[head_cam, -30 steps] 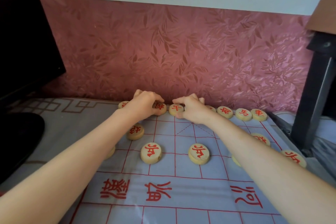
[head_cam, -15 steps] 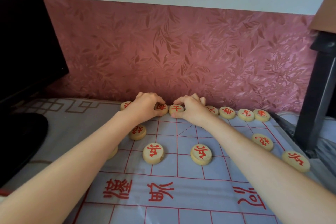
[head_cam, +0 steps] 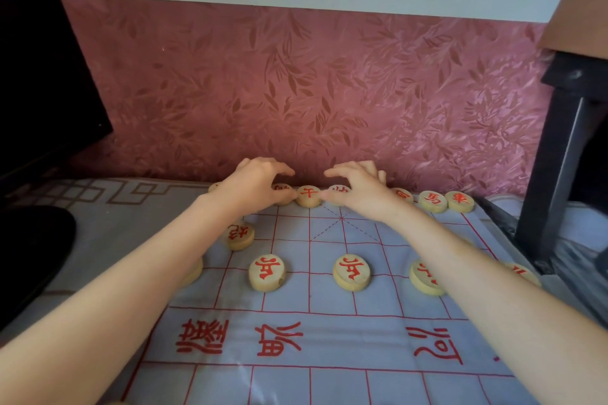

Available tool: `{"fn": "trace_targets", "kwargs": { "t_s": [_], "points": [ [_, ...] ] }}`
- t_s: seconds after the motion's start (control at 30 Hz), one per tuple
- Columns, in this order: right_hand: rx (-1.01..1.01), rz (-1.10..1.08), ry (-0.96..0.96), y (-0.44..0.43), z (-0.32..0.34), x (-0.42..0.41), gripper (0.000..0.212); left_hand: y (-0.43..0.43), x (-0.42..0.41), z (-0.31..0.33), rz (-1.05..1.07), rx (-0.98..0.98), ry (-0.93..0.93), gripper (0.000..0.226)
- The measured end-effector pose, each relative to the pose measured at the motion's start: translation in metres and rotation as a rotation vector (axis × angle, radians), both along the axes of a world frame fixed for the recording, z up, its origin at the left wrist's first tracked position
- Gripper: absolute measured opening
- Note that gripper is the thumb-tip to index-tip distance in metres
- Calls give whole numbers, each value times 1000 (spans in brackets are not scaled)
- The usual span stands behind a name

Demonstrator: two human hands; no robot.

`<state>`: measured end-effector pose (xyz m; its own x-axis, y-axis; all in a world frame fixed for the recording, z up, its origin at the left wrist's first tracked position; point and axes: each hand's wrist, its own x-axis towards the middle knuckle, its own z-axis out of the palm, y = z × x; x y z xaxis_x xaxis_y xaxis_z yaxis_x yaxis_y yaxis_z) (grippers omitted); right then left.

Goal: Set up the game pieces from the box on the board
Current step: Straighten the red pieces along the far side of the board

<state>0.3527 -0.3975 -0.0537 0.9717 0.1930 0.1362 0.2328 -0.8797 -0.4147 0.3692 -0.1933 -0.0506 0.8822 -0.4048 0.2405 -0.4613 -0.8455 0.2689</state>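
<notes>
Loose, arched fingers [head_cam: 283, 169] on left hand [head_cam: 260, 184] and right hand [head_cam: 360, 189], gripping nothing. Thumb tips just beside the middle piece [head_cam: 308, 197] of the back row [head_cam: 432, 201], one each side. Row tight against the leafy pink wall [head_cam: 329, 92], barely any room behind; plenty of open board [head_cam: 329, 381] nearer. Forearms stretched forward, palms down.

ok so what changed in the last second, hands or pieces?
Both hands let go: the left hand and right hand lifted their curled fingers off the back row and spread them. That uncovers a hidden piece right of the centre piece. Front-row pieces and board unchanged.
</notes>
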Motion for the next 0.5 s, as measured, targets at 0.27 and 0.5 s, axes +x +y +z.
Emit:
{"fn": "trace_targets", "kwargs": {
  "t_s": [0.27,0.5],
  "points": [
    [8,-138,75,-63,1,0,39,-51,0,0,-49,-56,23,42],
    [-131,-27,168,-70,2,4,56,-84,5,-5,-76,-59,60,46]
  ]
}}
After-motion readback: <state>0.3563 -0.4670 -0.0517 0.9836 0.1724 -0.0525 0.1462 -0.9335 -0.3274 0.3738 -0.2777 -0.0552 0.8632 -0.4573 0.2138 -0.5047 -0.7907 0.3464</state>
